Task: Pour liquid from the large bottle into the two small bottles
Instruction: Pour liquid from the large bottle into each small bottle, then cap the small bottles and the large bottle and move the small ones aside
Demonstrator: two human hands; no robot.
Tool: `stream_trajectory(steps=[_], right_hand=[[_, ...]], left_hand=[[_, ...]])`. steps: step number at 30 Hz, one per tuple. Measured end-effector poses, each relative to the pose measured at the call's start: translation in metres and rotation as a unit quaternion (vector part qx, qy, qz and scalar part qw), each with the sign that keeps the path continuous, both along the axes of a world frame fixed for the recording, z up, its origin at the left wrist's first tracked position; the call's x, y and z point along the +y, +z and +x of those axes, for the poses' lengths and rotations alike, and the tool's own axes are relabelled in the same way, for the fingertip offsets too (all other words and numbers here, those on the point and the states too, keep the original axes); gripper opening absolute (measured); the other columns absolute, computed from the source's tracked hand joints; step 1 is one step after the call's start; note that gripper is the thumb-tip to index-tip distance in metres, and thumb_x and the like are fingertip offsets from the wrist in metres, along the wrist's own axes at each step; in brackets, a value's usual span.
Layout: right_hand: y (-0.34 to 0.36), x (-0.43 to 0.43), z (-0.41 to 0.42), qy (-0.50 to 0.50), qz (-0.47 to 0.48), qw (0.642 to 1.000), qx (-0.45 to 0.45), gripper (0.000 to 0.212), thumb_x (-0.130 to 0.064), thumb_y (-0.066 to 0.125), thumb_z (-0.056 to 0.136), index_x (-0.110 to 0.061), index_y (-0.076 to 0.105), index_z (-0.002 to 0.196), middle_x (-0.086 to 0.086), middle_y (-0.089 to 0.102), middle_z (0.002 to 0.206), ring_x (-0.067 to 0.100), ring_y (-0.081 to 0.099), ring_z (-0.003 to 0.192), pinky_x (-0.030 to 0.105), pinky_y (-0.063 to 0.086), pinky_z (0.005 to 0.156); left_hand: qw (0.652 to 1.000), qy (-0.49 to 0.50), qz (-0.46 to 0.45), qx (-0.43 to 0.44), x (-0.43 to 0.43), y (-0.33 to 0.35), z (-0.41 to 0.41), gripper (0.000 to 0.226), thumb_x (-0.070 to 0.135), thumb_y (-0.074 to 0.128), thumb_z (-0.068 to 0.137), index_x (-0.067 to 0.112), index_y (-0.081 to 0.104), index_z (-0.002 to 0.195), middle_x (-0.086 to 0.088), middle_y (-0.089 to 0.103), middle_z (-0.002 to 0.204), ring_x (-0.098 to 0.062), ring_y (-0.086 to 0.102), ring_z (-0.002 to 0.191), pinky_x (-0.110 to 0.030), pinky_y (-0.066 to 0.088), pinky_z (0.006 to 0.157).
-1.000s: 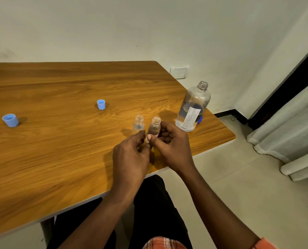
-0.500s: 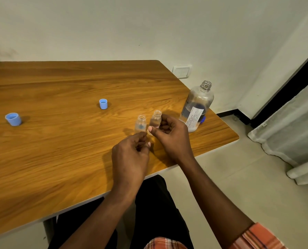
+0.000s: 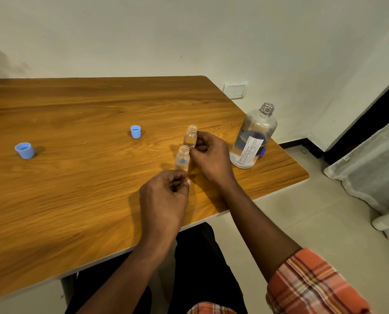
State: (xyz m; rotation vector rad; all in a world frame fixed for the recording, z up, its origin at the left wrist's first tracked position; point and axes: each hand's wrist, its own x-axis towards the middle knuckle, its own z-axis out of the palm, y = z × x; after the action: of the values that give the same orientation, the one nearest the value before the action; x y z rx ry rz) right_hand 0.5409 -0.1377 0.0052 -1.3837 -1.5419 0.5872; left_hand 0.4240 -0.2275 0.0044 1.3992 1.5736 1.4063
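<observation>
**Wooden surface [image 3: 75, 177], three open bottles: spill hazards**

The far small bottle [image 3: 190, 138] and near small bottle [image 3: 182, 157] are shown upright and close together. The large bottle [image 3: 253, 137] stands uncapped near the right edge. The fingers [image 3: 201, 145] of the right hand [image 3: 212, 158] are curled against the far small bottle, though a grip cannot be confirmed. Those of the left hand [image 3: 164, 198] are curled, with nothing seen held. The light bottles could be toppled by a knock, and their narrow necks overshot by a fast pour.

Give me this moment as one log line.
right hand pinches far bottle | left hand curled by near bottle, contact unclear | large bottle upright, uncapped, untouched
</observation>
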Motion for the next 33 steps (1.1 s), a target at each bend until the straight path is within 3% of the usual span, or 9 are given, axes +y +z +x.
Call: stream_trajectory(steps=[7,14,21,26,33], right_hand=[[0.007,0.006,-0.007,-0.014,-0.006,1.0,-0.016,0.025,-0.019,0.074,0.081,-0.015,0.071,0.105,-0.003,0.073,0.092,0.006,0.068,0.084,0.031,0.058,0.076],[0.006,0.006,-0.009,-0.013,-0.017,0.999,-0.034,0.03,-0.019,0.075,0.08,-0.014,0.07,0.11,-0.004,0.074,0.096,0.005,0.068,0.086,0.034,0.058,0.078],[0.004,-0.004,-0.008,-0.022,-0.035,0.999,-0.017,0.064,-0.016,0.074,0.078,-0.005,0.05,0.136,0.009,0.068,0.118,0.014,0.065,0.105,0.031,0.055,0.09],[0.0,-0.013,-0.005,-0.048,-0.048,0.998,-0.019,0.063,-0.001,0.066,0.08,-0.005,0.046,0.14,0.011,0.062,0.129,0.013,0.061,0.111,0.023,0.051,0.093],[0.0,-0.039,-0.005,-0.08,-0.067,0.994,0.039,0.069,-0.006,0.075,0.079,-0.007,0.044,0.141,0.012,0.059,0.133,0.014,0.058,0.117,0.016,0.045,0.088]], left_hand=[[1.0,0.003,-0.004,-0.008,0.002,-0.002,0.0,0.016,0.01,0.074,0.079,0.017,0.075,0.093,0.014,0.069,0.081,0.003,0.065,0.074,-0.004,0.047,0.067],[1.0,-0.001,-0.005,-0.009,0.002,-0.002,-0.001,0.017,0.01,0.073,0.08,0.017,0.074,0.095,0.011,0.071,0.085,0.003,0.065,0.075,-0.002,0.046,0.067],[1.0,0.001,0.002,-0.01,0.002,-0.004,-0.002,0.018,0.007,0.073,0.079,0.017,0.074,0.094,0.011,0.071,0.085,0.004,0.065,0.074,-0.002,0.045,0.067],[1.0,0.001,0.007,-0.005,0.002,-0.004,-0.002,0.019,0.006,0.073,0.079,0.015,0.075,0.095,0.014,0.069,0.082,0.005,0.064,0.074,-0.002,0.046,0.067],[1.0,0.01,0.005,-0.008,0.001,-0.003,-0.008,0.018,0.005,0.072,0.079,0.017,0.075,0.092,0.02,0.065,0.079,0.006,0.063,0.074,0.0,0.042,0.066]])
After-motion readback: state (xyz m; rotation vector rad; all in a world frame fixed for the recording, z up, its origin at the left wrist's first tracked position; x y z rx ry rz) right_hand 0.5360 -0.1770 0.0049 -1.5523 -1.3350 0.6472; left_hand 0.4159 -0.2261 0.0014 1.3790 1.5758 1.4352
